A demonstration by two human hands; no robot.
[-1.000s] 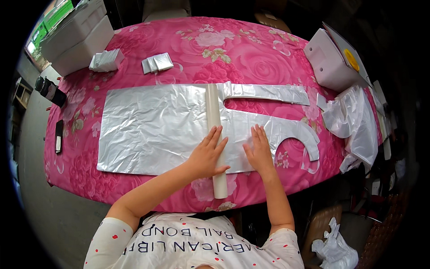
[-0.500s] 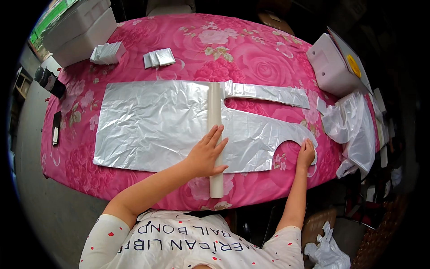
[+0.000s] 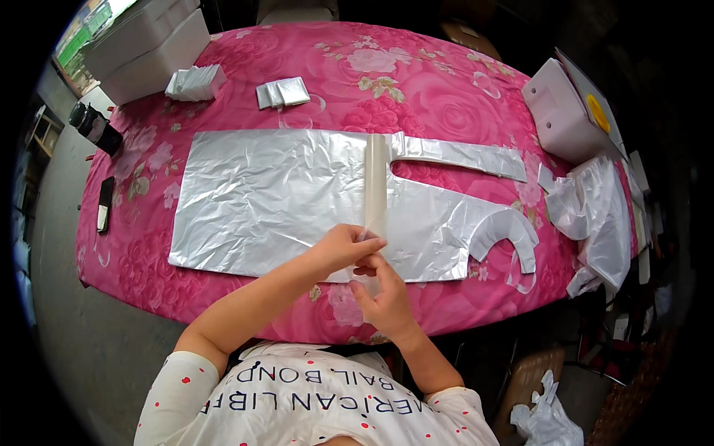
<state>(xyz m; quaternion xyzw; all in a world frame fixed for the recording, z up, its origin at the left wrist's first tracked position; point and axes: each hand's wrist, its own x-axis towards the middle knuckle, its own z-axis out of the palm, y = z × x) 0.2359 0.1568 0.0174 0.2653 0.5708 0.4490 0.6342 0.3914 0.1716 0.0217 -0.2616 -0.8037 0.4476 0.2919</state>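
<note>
A silvery plastic apron-like sheet (image 3: 275, 197) lies spread flat, its long body to the left and two cut-out strap ends to the right. Across it lies a cream tube-shaped roll (image 3: 376, 182). My left hand (image 3: 346, 247) is closed over the roll's nearer part, fingertips drawn together. Just below, my right hand (image 3: 385, 301) curls its fingers and thumb about the roll's pale, partly translucent near end. The fingertips of both hands almost meet. They hide much of that end, so its exact shape cannot be made out.
White foam boxes (image 3: 160, 56) stand at the far left, with a stack of white packets (image 3: 195, 83) beside them. Silvery folded packets (image 3: 282, 92), a dark bottle (image 3: 95, 128) and a phone (image 3: 105, 204) rest on the pink flowered tablecloth (image 3: 439, 104). White plastic bags (image 3: 595, 215) lie at right.
My right hand has let go of the sheet's right strap end and come left to the roll. My left hand has gone from lying flat on the roll to closed fingers.
</note>
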